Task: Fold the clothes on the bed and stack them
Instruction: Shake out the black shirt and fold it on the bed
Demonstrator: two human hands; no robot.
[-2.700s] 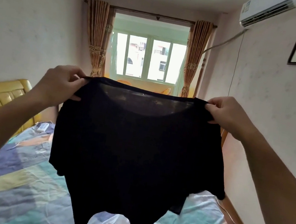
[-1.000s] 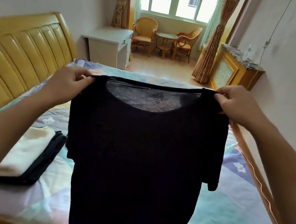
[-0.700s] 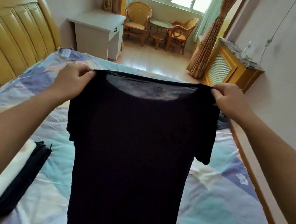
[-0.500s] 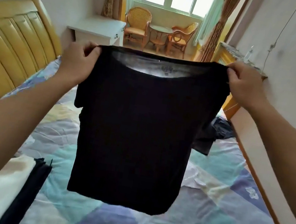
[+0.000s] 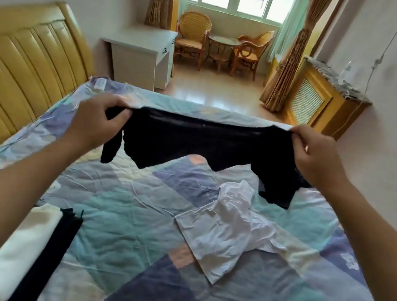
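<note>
Black shirt (image 5: 193,144) hangs between left hand (image 5: 95,121) and right hand (image 5: 318,159).

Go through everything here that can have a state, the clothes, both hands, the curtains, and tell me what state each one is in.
Black shirt: held up over the bed, unfolded, body hanging.
Left hand: grip on one shirt shoulder.
Right hand: grip on the other shoulder.
White garment: crumpled on the bed, unfolded.
Stack: folded, cream piece over a black one.
Curtains: drawn back and tied.
</note>
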